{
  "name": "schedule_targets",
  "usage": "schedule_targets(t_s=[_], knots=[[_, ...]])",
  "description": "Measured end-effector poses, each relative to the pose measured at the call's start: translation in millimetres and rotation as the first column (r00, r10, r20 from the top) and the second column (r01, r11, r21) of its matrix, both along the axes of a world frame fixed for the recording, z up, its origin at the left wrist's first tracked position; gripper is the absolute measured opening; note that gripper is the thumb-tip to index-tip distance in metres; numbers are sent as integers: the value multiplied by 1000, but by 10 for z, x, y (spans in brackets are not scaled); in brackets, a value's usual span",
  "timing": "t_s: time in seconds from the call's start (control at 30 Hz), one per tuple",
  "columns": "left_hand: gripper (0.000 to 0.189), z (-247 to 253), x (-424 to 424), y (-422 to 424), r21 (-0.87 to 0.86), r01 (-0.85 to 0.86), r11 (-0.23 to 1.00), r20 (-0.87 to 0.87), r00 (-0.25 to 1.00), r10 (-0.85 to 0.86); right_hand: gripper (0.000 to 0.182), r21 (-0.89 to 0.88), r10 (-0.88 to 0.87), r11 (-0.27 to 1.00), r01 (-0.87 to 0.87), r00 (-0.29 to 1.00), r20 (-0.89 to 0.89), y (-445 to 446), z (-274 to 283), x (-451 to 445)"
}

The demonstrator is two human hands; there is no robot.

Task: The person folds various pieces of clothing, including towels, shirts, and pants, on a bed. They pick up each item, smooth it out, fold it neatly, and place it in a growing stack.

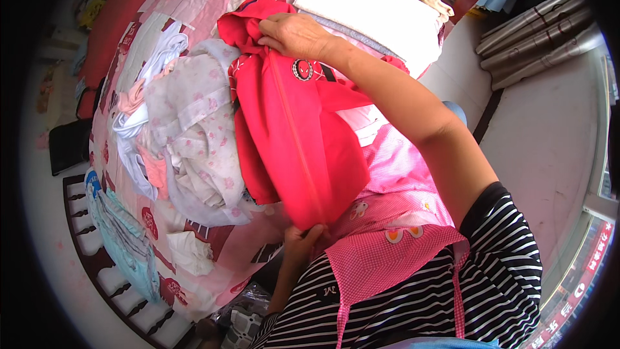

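Note:
A red hooded jacket [305, 140] with a zip down its front and a round spider-face badge [302, 70] lies stretched before me across the bed. My right hand [293, 35] pinches the cloth near the hood [247, 22]. At the other end, close to my body, my left hand [302, 242] grips the bottom hem by the zip, thumb on top. One sleeve [341, 94] spreads to the right, partly under my right forearm. The jacket's lower right side rests against my pink checked apron [387, 261].
Left of the jacket is a heap of pale floral cloth [198, 131] with white and pink garments. Light blue clothing [128, 242] hangs at the bed's railed edge [106, 281]. A white folded cloth [368, 9] lies at the far right, with beige fabric behind. Grey-brown curtains [537, 39] hang rightward.

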State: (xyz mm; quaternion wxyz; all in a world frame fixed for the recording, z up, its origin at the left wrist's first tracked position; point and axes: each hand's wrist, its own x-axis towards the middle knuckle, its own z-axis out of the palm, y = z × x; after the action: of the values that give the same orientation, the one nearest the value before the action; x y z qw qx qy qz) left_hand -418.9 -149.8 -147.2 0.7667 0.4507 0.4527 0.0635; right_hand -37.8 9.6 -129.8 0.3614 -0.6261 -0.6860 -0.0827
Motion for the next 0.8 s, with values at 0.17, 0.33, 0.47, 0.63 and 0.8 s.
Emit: schedule_targets(t_s=[0.17, 0.33, 0.47, 0.63, 0.8], knots=[[13, -160, -112, 246, 472, -19, 881, -64, 996, 56, 30, -160, -221, 973, 165, 869, -444, -323, -383, 184], [16, -290, 123, 855, 959, -136, 250, 57, 953, 298, 39, -260, -513, 857, 445, 784, -350, -1398, -665, 116], [33, -48, 745, 1296, 935, 304, -181, -216, 896, 388, 35, -282, -411, 878, 386, 911, -34, -2058, -653, -185], [24, -403, 716, 1847, 934, 346, 84, -356, 891, 283, 23, -433, -372, 859, 274, 914, -159, -2283, -738, -133], [15, 366, -175, 2620, 905, -235, 355, 134, 948, 288, 15, -401, -475, 854, 331, 811, -342, -2571, 40, 465]])
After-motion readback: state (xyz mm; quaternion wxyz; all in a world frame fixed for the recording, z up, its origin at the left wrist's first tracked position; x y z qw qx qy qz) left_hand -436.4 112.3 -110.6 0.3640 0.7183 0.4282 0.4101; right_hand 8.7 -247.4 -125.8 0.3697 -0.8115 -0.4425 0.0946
